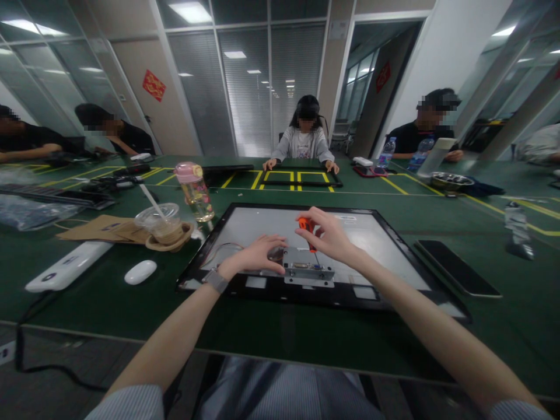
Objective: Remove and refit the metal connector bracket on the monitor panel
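An orange and black screwdriver (307, 227) is gripped in my right hand (331, 234), its shaft pointing down at a grey metal bracket (303, 258) with connector ports. My left hand (259, 255) lies with fingers spread at the bracket's left end, its thumb against or very near the edge. Something dark under those fingers is partly covered. Both hands are over a flat display panel (371, 230) with a pale grey back and black frame, which lies on the green table (271, 326). Whether the screwdriver's tip sits in a screw is too small to tell.
To the left are a white mouse (140, 272), a white corded device (70, 267), an iced drink cup (160, 221) and a pink-lidded bottle (195, 195). A phone (457, 267) lies right of the panel. Opposite, a person (304, 137) holds a black frame (301, 184).
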Demonstrator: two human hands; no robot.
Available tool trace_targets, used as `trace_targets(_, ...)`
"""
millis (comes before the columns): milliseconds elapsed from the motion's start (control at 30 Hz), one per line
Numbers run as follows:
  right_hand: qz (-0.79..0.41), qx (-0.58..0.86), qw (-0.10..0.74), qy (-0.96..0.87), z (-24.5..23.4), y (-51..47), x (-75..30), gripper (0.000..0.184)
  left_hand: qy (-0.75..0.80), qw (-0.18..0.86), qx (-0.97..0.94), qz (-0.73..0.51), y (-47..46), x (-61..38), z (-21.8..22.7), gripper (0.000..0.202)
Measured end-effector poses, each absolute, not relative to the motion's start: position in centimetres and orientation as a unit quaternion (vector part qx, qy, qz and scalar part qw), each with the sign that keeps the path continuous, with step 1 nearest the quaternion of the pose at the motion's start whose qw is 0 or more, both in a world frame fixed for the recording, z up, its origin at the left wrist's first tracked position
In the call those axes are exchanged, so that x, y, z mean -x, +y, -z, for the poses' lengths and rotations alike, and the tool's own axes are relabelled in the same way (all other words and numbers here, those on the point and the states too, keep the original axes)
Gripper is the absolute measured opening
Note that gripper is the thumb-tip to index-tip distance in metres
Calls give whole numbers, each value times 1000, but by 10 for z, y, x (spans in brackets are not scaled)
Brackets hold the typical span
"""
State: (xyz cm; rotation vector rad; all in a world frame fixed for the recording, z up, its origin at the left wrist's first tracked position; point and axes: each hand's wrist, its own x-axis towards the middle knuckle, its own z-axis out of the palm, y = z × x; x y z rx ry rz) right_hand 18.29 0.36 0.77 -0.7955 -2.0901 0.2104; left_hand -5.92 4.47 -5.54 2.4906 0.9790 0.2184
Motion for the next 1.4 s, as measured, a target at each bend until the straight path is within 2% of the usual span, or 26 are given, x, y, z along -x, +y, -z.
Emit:
trace_targets(600,-90,330,444,-828,-6,1,-181,12,354,230,-903,-80,45,59,56,80)
trace_targets(700,-193,328,463,-801,-5,0,-181,13,353,233,-903,-77,45,59,54,80)
trace_targets(900,-525,244,508,-638,-9,6,-181,12,346,232,-905,-80,45,60,54,78)
trace_targets(967,-584,207,514,-594,-13,7,-180,19,348,233,-904,-81,44,60,54,78)
trace_targets(1133,-666,197,490,-527,-19,2,-178,17,354,231,-903,-77,44,59,53,78)
trace_targets(1300,-683,187,453,-541,-16,1,-179,35,353,228,-904,-79,44,58,53,78)
trace_targets(1400,-669,190,471,-543,-14,3,-180,38,354,232,-903,-79,44,59,53,78)
